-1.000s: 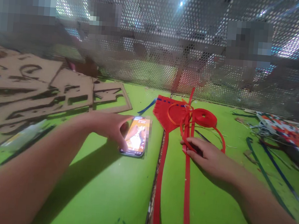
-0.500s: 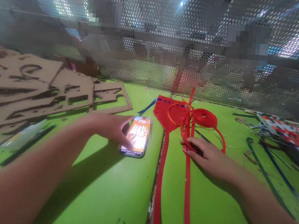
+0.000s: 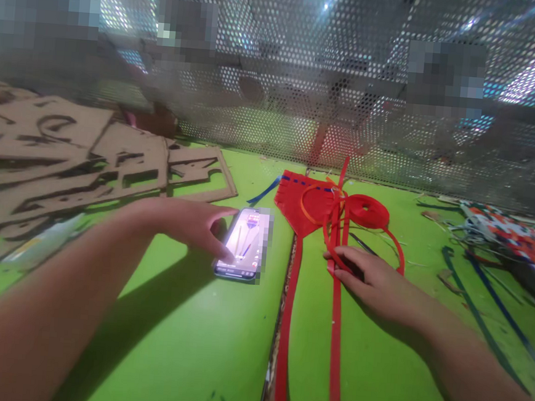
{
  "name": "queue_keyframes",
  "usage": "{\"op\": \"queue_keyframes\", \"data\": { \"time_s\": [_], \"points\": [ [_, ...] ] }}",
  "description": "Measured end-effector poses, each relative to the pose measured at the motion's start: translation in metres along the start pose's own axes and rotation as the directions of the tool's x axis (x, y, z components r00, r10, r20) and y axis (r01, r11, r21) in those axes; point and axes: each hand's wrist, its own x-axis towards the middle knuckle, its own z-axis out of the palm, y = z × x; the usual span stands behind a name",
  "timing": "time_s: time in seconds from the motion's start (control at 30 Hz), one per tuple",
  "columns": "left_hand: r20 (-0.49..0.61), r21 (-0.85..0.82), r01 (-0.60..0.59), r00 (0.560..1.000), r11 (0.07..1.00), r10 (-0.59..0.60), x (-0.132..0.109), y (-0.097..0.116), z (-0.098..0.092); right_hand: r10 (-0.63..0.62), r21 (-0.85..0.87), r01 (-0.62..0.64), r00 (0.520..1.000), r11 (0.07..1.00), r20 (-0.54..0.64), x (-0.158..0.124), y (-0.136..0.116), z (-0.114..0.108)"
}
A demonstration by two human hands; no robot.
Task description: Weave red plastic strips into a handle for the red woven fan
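Note:
My left hand (image 3: pixel 191 226) reaches over the left side of a lit smartphone (image 3: pixel 245 242) lying on the green table. Its thumb touches the lower screen and its index finger is at the upper left edge, the two spread apart; the other fingers are hidden. My right hand (image 3: pixel 366 273) is closed with its fingertips on a red plastic strap (image 3: pixel 336 336) that runs toward me. Beyond it lies a red woven piece (image 3: pixel 301 206) with a pointed lower end, blue strip threaded along its top and a long red strap from its tip. A red strap coil (image 3: pixel 366 211) lies beside it.
Cut cardboard sheets (image 3: pixel 135 165) are piled at the left, with a translucent tube (image 3: pixel 44 241) near them. A perforated metal screen (image 3: pixel 277 78) stands behind. To the right are a multicoloured woven piece (image 3: pixel 510 229) and blue and green straps (image 3: pixel 476 316). A seam (image 3: pixel 282 300) splits the table.
The phone's screen has switched from an orange picture to a pale one with a woven-looking shape. My left hand has shifted slightly left; my right hand stays in place.

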Motion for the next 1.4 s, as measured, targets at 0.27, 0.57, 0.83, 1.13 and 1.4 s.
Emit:
{"op": "queue_keyframes", "data": {
  "time_s": [0.27,0.57,0.83,1.13,1.4],
  "points": [
    [-0.031,0.025,0.018,0.999,1.000,-0.017,-0.001,0.008,0.004,0.019,-0.008,-0.019,1.000,1.000,0.000,-0.001,-0.004,-0.001],
    [0.009,-0.020,-0.073,0.997,0.997,0.073,0.000,0.002,0.001,0.023,0.004,-0.023,1.000,1.000,0.002,-0.002,-0.006,-0.002],
    [-0.049,0.004,-0.024,0.999,1.000,0.024,0.001,0.011,0.007,0.000,0.009,0.000,1.000,1.000,-0.002,-0.001,-0.002,-0.001],
    [-0.026,-0.010,-0.022,0.999,1.000,0.021,0.001,0.006,0.003,0.007,-0.011,-0.007,1.000,1.000,0.003,-0.001,-0.005,-0.002],
    [0.050,-0.030,-0.055,0.997,0.998,0.057,-0.003,0.007,-0.001,0.007,0.005,-0.007,1.000,1.000,-0.010,-0.002,-0.006,-0.002]
  ]
}}
